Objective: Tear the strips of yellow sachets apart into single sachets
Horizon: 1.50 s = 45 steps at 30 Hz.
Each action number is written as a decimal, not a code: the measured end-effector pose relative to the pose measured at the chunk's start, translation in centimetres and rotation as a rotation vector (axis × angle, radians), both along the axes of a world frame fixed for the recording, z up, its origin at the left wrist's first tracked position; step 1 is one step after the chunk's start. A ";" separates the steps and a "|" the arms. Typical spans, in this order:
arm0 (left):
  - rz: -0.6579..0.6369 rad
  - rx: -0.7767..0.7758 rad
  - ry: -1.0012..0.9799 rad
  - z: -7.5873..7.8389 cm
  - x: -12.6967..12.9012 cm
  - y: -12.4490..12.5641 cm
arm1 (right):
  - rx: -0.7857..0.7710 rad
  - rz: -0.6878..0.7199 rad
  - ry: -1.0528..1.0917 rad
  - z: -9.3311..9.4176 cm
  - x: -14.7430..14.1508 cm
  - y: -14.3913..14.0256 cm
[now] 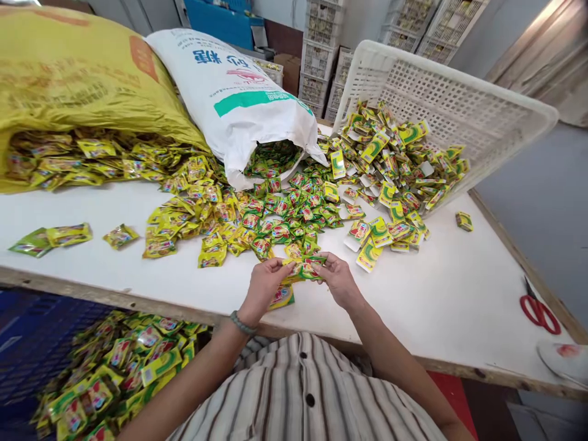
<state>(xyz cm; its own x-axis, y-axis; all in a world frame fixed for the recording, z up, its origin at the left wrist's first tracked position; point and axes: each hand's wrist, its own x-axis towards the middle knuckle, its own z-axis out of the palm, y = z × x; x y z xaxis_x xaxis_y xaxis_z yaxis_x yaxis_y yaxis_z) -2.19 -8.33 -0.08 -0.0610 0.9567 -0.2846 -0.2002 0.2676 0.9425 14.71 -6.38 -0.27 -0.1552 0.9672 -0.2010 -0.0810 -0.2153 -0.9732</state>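
Note:
Near the front edge of the white table, my left hand (pixel 265 285) pinches a small yellow candy packet (pixel 294 270). Its fingertips are closed on the packet's left end. Opposite it, my right hand (pixel 340 283) grips a green candy packet (pixel 312 268) between thumb and fingers. The two packets meet or overlap between my hands; which is on top I cannot tell. Just below them lies a yellow-green printed pack (pixel 282 297), partly hidden by my left hand. Beyond my fingers spread loose green packets (pixel 294 211) and, to the left, loose yellow packets (pixel 184 214).
A white sack (pixel 257 79) and a yellow sack (pixel 92 73) spill packets. Small boxes (pixel 376 144) pour from a tipped white crate (pixel 459 92). Red-handled scissors (pixel 538 313) lie at right. Below the table, a blue crate (pixel 27 349) holds filled packs (pixel 124 361).

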 end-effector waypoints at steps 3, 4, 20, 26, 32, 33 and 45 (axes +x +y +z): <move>-0.063 -0.040 -0.172 0.4 0.5 -0.2 | -0.009 0.015 -0.090 0.1 -0.7 -0.3; -0.067 -0.032 -0.185 0.5 0.5 -0.3 | -0.011 0.018 -0.118 0.1 -0.9 -0.4; -0.241 0.119 0.319 0.4 -2.6 -0.8 | -0.006 -0.012 -0.179 0.4 -0.5 -0.9; -0.596 0.377 1.278 0.2 -5.3 -3.0 | -0.089 -0.071 -0.239 -2.4 1.4 -1.3; -0.229 0.221 1.066 0.1 -4.0 -1.4 | -0.149 -0.103 -0.110 -2.1 1.7 -2.1; -0.147 0.175 0.981 0.3 -3.7 -0.9 | -0.137 -0.082 -0.098 -1.7 1.8 -2.1; -0.665 0.576 1.418 2.4 -3.1 0.8 | -0.034 -0.271 -0.359 -0.7 5.6 -2.3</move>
